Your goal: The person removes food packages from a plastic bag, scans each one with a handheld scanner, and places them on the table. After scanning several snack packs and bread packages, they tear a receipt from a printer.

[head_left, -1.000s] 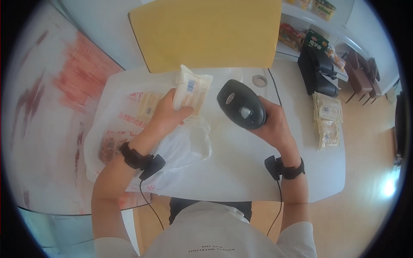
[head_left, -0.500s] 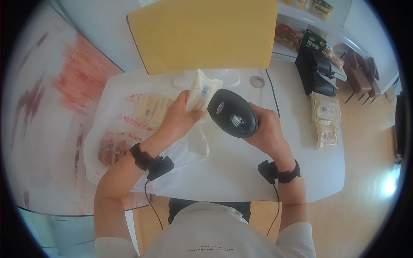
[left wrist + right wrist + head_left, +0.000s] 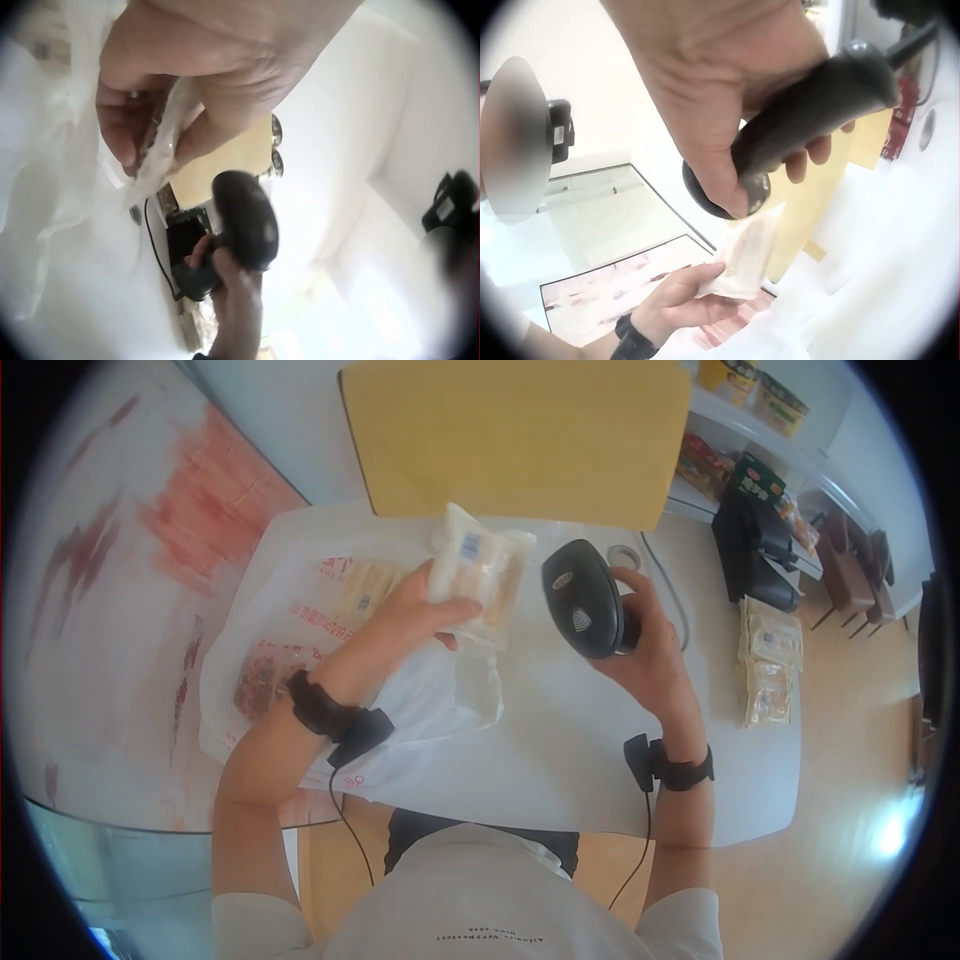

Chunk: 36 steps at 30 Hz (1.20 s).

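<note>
— What's she got there?
— Left hand (image 3: 415, 615) grips a wrapped snack packet (image 3: 478, 575) above the white plastic bag (image 3: 420, 710); right hand (image 3: 650, 650) is clasped round the barcode scanner (image 3: 583, 598), just beside it.

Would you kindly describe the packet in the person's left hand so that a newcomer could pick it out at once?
Start at the white counter below the big yellow board. Above the white plastic bag, the left hand holds up a clear-wrapped pale packet beside the black scanner. Unlike the packets lying in the bag or stacked at the counter's right edge, it is lifted and shows a small barcode label.
</note>
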### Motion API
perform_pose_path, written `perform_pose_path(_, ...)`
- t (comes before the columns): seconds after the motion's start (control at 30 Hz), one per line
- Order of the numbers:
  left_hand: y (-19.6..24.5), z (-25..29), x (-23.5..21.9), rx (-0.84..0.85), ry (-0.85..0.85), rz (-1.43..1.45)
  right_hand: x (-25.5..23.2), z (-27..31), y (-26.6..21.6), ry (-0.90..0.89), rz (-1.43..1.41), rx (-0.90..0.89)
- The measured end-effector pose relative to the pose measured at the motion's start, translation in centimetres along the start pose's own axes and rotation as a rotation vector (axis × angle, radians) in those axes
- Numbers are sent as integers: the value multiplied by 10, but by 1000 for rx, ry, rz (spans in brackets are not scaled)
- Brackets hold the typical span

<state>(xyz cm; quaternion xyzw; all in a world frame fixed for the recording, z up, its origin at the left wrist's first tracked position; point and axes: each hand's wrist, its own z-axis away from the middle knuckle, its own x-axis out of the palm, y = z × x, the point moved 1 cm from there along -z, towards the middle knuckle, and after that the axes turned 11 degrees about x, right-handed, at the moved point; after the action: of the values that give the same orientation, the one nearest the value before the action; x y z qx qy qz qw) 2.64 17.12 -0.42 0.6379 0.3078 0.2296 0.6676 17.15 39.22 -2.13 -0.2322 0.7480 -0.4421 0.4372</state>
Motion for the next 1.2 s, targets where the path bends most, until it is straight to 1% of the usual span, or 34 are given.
perform_pose_path(0.07,8,11,-19,-16,47,33,-2,-9,18,-92,71,54)
perform_pose_path(0.1,11,17,-31,-28,79,65,-2,-11,22,-104,124,89)
perform_pose_path(0.13,7,21,-48,-32,85,65,-2,-14,30,-110,122,88)
perform_pose_path(0.2,-3,32,-85,-135,131,171,2,-18,49,-68,323,98)
perform_pose_path(0.23,-2,39,-96,-138,135,168,4,-19,54,-72,319,97)
perform_pose_path(0.3,0,50,-113,-198,242,28,7,-20,60,-36,522,120)
perform_pose_path(0.33,-3,53,-122,-200,246,27,9,-21,65,-40,519,118)
perform_pose_path(0.4,-14,54,-140,-312,262,-176,11,-21,74,-17,624,117)
perform_pose_path(0.43,-15,54,-146,-311,266,-174,11,-21,78,-19,624,113)
perform_pose_path(0.5,-19,53,-157,-384,293,-206,11,-21,84,-54,625,145)
perform_pose_path(0.57,-23,51,-165,-390,282,-176,10,-21,88,-55,608,153)
perform_pose_path(0.73,-32,39,-162,-417,221,-88,10,-24,92,-60,562,172)
perform_pose_path(0.8,-48,21,-158,-383,107,36,10,-24,92,-68,539,162)
perform_pose_path(0.83,-48,16,-150,-383,105,38,9,-23,92,-68,542,164)
perform_pose_path(0.9,-46,9,-136,-328,155,-119,9,-22,93,-55,541,151)
perform_pose_path(0.93,-47,6,-137,-328,155,-118,9,-22,92,-54,542,151)
perform_pose_path(1.03,-56,-3,-145,-369,101,-196,9,-23,89,-60,565,179)
perform_pose_path(1.1,-61,-4,-149,-423,84,-2,9,-24,91,-83,553,178)
perform_pose_path(1.13,-63,-5,-145,-425,81,-2,9,-24,91,-82,553,182)
perform_pose_path(1.2,-68,-5,-132,-299,39,74,9,-24,91,-87,571,174)
